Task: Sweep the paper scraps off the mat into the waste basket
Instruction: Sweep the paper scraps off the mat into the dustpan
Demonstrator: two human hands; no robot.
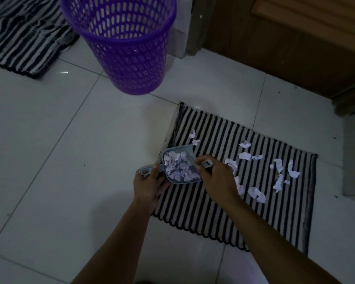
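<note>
I saw left hand (149, 184) clamped on dustpan (178, 149) handle at mat (213, 218) left edge; right hand (217, 179) gripped brush (207, 163); paper scraps (279, 171) strewn on mat; waste basket (119, 44) beyond mat.

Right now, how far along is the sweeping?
Done: a heap of scraps fills the dustpan. In hand: the left hand grips the pan's handle; the right hand holds a brush at its mouth. Left: about a dozen scraps lie on the mat, mostly right of the pan, and the load must go into the basket, which stands apart on the floor.
</note>
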